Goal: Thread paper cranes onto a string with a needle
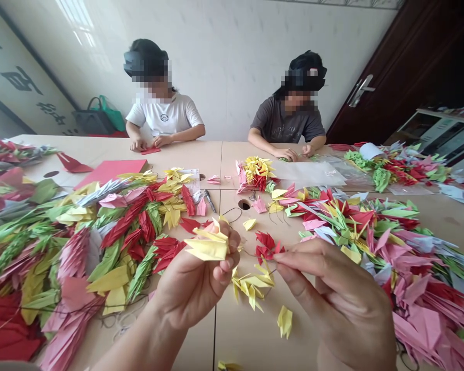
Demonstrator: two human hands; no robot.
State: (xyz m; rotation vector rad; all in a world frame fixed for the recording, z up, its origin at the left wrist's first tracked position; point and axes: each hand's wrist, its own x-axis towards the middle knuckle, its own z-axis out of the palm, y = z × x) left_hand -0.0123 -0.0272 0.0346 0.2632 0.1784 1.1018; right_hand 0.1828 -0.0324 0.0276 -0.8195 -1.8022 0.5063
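The left hand point(199, 278), right hand point(342, 291) and left forearm point(143, 332) are all bare, the fingers point(307, 259) slender.

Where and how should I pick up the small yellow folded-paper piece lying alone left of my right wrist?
I'd pinch the small yellow folded-paper piece by its long sides at mid-length, coming from above: it looks longer than wide, and bare beige tabletop on its left and right leaves room.

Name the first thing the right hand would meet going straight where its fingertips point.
The right hand would probably meet the red folded paper; depth is unclear, so possibly the left hand instead.
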